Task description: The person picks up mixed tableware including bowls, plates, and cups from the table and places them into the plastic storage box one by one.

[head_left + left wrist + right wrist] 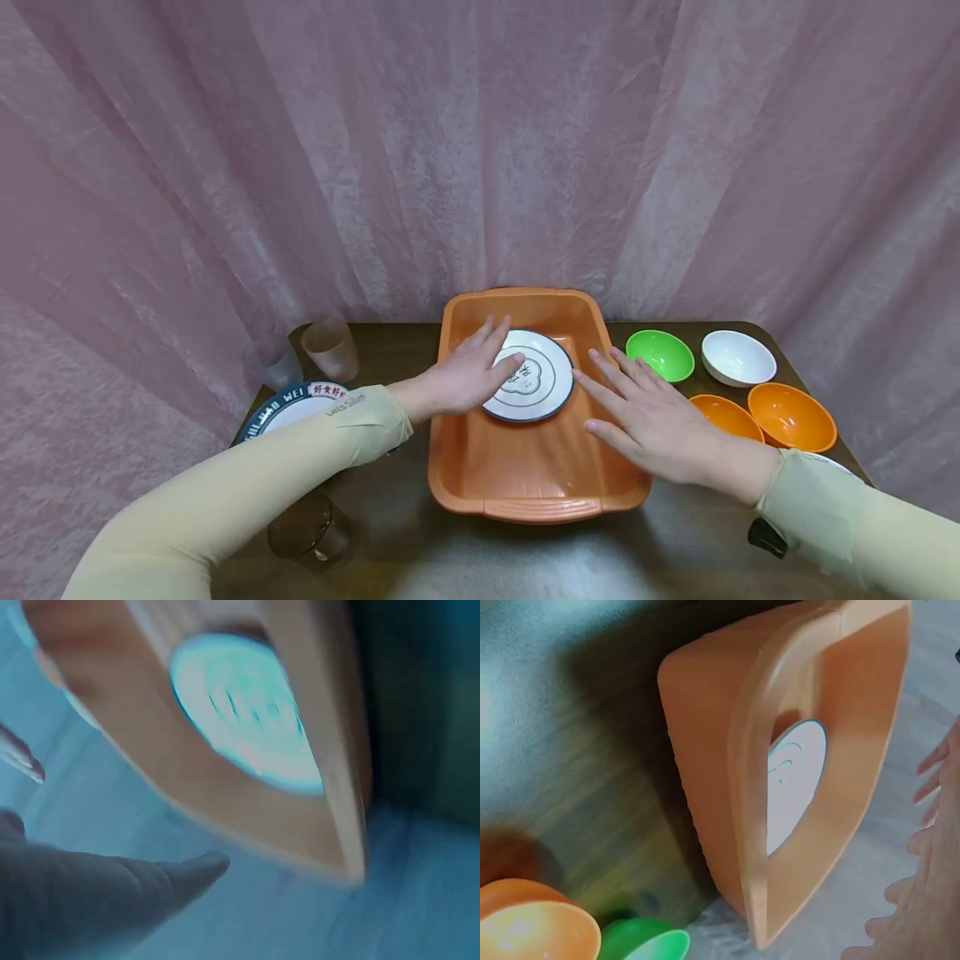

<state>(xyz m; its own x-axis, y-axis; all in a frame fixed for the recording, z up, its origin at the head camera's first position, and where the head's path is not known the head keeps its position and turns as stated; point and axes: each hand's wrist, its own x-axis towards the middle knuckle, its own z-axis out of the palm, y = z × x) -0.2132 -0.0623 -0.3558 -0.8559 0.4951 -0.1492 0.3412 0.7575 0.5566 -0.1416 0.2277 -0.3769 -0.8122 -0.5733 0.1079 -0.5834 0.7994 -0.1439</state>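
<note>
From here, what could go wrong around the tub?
The plate lies in the tub, with neither hand gripping it; it might slide if the tub tips. In the head view, the left sleeve partly covers the dark-rimmed plate and could brush it. The right hand might bump the nearby green bowl.

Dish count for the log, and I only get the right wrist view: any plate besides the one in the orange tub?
Observer: Yes. The head view shows a dark-rimmed lettered plate left of the tub, partly hidden by the left sleeve.
Operator: Copy. Hands get cut off at my edge. Anything gripped?
Observer: No. In the head view the left hand and the right hand both have fingers extended and hold nothing.
</note>
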